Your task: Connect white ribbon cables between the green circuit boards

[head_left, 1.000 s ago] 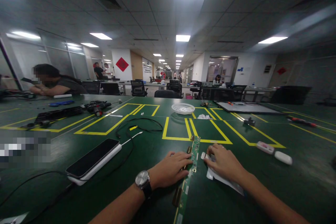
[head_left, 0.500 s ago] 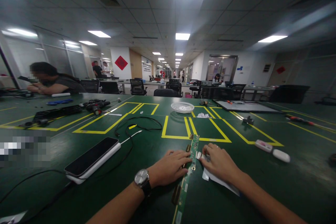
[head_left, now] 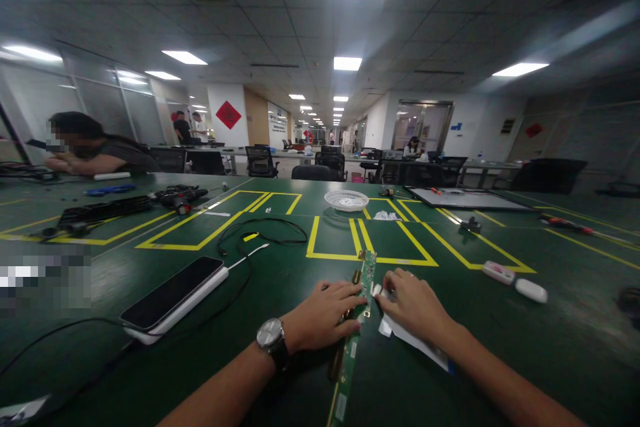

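Observation:
A long, narrow green circuit board [head_left: 353, 350] lies on the table in front of me, with brown-gold flat connectors along its left side. My left hand [head_left: 325, 310], with a watch on its wrist, grips the board from the left, fingers across its upper half and thumb lower down. To the right of the board, my right hand [head_left: 413, 300] is closed, thumb and fingers pinching a small white piece of paper [head_left: 376, 289] at the board's edge. More white paper [head_left: 417, 345] lies under that hand; its upper part is hidden.
A phone [head_left: 173, 293] rests on a white block at left, near a black cable [head_left: 280, 241]. Beyond the board stands a white basket [head_left: 347, 201]. Two small cases, one of them a white case [head_left: 531, 291], lie at right. Across the table at left sits a person [head_left: 100, 147].
The view has tilted slightly, so everything sits a little higher in the picture. Both hands keep nearly the same places at the board.

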`<state>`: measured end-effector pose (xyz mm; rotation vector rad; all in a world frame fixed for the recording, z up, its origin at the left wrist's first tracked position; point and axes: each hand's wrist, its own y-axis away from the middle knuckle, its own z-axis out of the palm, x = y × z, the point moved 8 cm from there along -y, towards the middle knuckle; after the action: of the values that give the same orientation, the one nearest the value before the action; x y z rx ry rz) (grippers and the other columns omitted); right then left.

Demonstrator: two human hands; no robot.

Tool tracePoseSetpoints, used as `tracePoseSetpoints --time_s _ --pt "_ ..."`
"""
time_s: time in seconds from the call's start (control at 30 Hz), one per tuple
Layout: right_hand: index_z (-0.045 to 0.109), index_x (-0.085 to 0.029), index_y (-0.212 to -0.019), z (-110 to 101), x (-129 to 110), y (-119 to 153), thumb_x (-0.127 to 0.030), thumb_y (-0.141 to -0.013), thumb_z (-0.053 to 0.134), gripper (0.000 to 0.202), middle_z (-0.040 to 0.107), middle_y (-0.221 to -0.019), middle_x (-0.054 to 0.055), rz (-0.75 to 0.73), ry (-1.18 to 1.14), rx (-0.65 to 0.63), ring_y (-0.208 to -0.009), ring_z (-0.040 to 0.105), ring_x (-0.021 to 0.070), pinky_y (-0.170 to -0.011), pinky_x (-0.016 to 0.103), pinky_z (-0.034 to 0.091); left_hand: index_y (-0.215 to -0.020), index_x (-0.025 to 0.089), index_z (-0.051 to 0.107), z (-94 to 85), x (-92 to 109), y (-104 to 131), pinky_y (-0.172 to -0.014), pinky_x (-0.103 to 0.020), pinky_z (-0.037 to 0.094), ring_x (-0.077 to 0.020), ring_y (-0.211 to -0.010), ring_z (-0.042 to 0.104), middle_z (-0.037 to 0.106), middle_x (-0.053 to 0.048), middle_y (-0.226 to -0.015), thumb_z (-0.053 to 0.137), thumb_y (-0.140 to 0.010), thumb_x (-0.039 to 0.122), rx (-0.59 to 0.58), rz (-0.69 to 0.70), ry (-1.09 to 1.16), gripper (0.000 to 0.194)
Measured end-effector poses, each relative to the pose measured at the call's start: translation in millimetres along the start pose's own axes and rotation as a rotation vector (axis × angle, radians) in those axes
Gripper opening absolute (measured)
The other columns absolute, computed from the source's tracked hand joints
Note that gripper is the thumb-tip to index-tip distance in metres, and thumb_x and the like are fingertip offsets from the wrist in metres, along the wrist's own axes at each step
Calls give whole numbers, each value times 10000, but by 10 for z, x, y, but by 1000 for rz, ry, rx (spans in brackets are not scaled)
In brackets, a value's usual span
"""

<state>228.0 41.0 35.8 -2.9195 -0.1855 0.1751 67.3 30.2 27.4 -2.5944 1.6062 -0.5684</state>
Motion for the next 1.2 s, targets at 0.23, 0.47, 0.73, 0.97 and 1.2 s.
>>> tracePoseSetpoints --time_s 0.23,0.47,0.73,0.97,1.2 --pt "623 -193 -905 9 -18 -17 -407 -888 533 234 621 -956 81 -45 -7 17 -869 591 241 -725 342 403 -1412 314 449 0 14 16 -1076 -473 315 -265 -1390 373 413 -48 -1518 515 -963 400 -21 -7 2 461" --pt "618 -203 -932 62 10 -92 -354 -886 561 168 609 -940 51 -240 -203 12 -856 567 202 -767 318 431 -1444 325 403 -2 -6 13 -1085 -480 299 -255 -1422 328 373 -52 -1544 476 -981 400 -69 28 19 475" --pt "632 -203 -931 53 5 -97 -338 -886 566 156 616 -934 51 -259 -238 28 -858 570 206 -753 318 434 -1454 328 387 35 -61 9 -1085 -488 305 -255 -1438 303 322 -52 -1569 473 -983 413 -86 43 9 487" --pt "646 -214 -921 131 58 -125 -384 -873 580 189 635 -950 54 -220 -255 18 -867 591 218 -763 329 456 -1448 319 388 36 -41 43 -1085 -470 316 -236 -1414 347 369 -46 -1547 450 -995 415 -14 45 -36 467" --pt "663 -230 -946 267 171 -213 -517 -934 455 355 670 -1000 80 -260 -276 -44 -912 627 239 -810 342 497 -1420 280 417 -470 -131 150 -1057 -500 373 -263 -1376 374 376 -64 -1537 376 -1013 455 265 -285 -378 446"
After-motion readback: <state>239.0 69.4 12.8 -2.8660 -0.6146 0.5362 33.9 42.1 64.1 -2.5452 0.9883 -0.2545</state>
